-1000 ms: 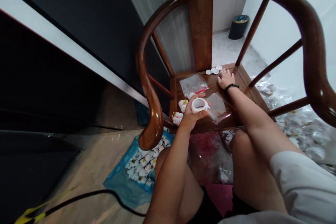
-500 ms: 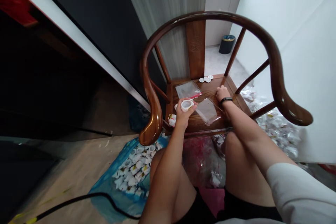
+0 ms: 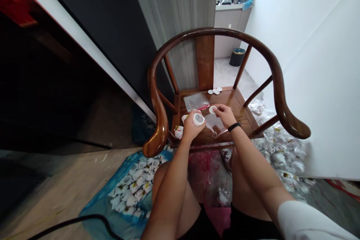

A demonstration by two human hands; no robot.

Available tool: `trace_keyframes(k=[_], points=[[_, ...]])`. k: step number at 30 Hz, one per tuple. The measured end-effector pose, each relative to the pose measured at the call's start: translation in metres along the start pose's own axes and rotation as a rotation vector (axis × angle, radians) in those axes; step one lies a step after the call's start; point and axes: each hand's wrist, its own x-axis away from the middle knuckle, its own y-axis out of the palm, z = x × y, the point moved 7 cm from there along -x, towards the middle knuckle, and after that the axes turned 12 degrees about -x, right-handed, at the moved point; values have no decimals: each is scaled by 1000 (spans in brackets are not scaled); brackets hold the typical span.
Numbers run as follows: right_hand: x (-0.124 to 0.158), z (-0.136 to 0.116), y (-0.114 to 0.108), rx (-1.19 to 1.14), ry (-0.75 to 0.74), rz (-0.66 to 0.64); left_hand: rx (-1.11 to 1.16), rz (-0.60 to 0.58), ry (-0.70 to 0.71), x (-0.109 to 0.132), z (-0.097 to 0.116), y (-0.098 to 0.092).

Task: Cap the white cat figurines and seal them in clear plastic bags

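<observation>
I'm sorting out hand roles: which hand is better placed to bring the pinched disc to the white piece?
Likely the right hand: it pinches the white disc near the white piece. The left hand is busy holding that piece.

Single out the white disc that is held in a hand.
The white disc pinched in the right hand; the other white discs lie clustered on the chair seat, near the backrest.

The right hand [image 3: 225, 115] has brought a white disc [image 3: 212, 110] near the left hand [image 3: 191, 128].
</observation>
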Motion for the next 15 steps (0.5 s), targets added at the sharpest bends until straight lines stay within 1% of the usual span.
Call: trace_keyframes(k=[2,5,8,10,12,15], points=[[12,-4,12,-144,31,-62,-46,-38,1,2,-1,4],[20,-11,22,-228,56,-132,-60,-116,-20,6,-3,14],[24,-21,32,-221,33,-245,-18,-175,-38,9,-2,22],[26,-25,39,-192,32,-324,44,-171,-41,11,-1,23],[29,-26,45,-171,65,-389,98,-161,-17,11,2,21],[32,-24,45,-180,117,-413,106,-200,62,13,8,19]])
